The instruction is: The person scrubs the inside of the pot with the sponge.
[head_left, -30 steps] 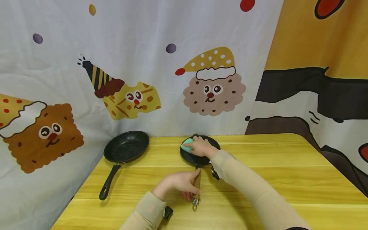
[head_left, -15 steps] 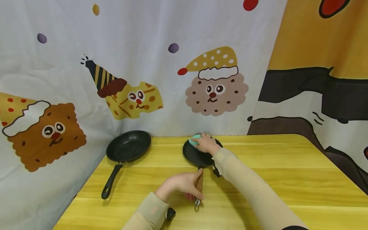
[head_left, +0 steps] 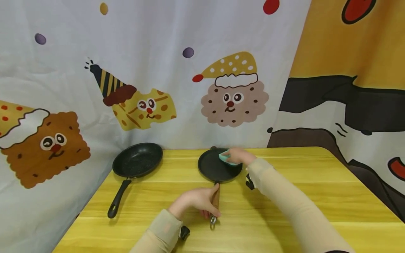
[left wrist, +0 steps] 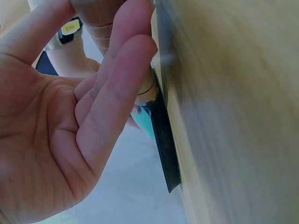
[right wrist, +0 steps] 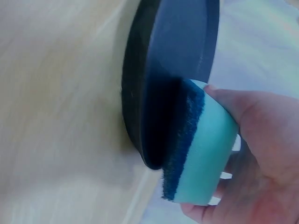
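Observation:
A small flat black frying pan (head_left: 212, 168) lies on the table near the curtain, its wooden handle (head_left: 216, 199) pointing toward me. My left hand (head_left: 200, 201) grips that handle between thumb and fingers; the left wrist view has its fingers (left wrist: 114, 88) curled beside the wood. In my right hand (head_left: 241, 155) is a mint-green sponge (head_left: 225, 158), held at the right side of the pan. The right wrist view shows the sponge's dark scouring layer (right wrist: 184, 140) facing the pan's inner surface, tilted across the rim. Whether it presses firmly there cannot be told.
A larger black frying pan (head_left: 139, 161) with a black handle stands at the table's left, tilted against the curtain (head_left: 186, 133). The yellow wood-grain table (head_left: 300, 182) ends at that printed curtain.
My right hand has slid the sponge from the pan's left side across the far part to its right side. My left hand keeps its grip on the handle.

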